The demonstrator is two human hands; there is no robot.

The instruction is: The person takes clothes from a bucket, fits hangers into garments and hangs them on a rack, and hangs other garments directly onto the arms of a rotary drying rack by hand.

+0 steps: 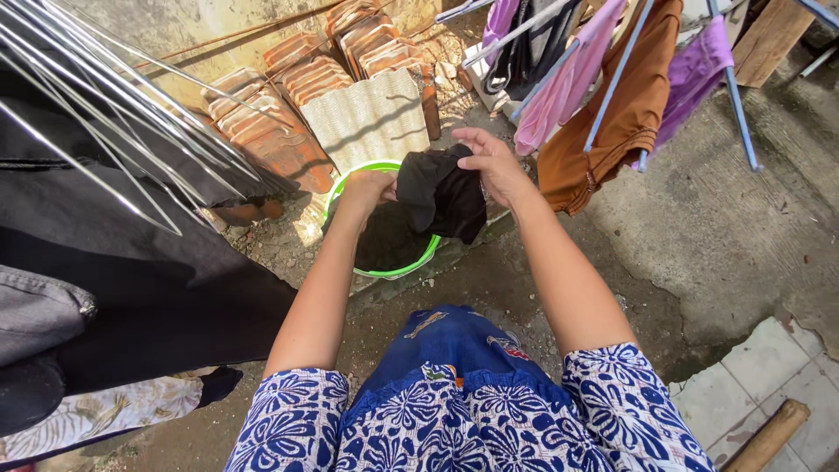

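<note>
Outdoor yard, seen from the head: bare dirt and concrete ground, with pale paving tiles at the near right edge. Nearest, below both hands, the person's blue-and-white patterned sleeves and blue garment. The left hand and the right hand are each clenched on an edge of a black cloth, which hangs between them, lifted and spread apart, probably so that it opens out. Directly beneath the hands stands a green-rimmed bucket on the ground, its dark contents indistinct. To the left of the left hand, dark garments drape over a metal drying rack. Beyond the hands, stacked clay roof tiles and a corrugated sheet lean at the wall. Beyond the right hand, pink, purple and an orange-brown garment hang on a blue-railed rack.
</note>
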